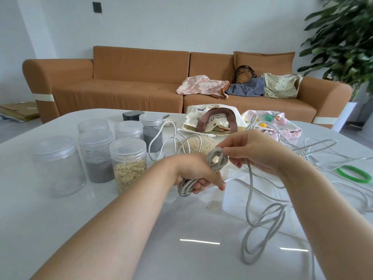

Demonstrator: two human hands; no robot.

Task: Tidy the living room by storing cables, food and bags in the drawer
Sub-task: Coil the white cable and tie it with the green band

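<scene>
My left hand point(196, 174) grips a bundle of coiled grey cable point(215, 162) above the white table point(60, 219). My right hand point(254, 150) pinches the same cable at the top of the coil. The loose remainder of the cable point(262, 225) trails down and loops on the table at the right. Thin white cables point(165, 142) lie tangled behind my hands. Several clear jars with oats point(129, 164) and grey powder point(96, 156) stand at the left. A cream tote with brown handles point(212, 120) and a pink bag point(276, 126) lie at the table's far side.
A brown sofa point(121, 85) behind the table carries three bags: pink point(201, 85), blue dotted point(246, 87) and cream dotted point(280, 85). A green ring point(353, 174) lies at the right. A plant point(343, 37) stands at far right. A dark box point(132, 115) sits behind the jars.
</scene>
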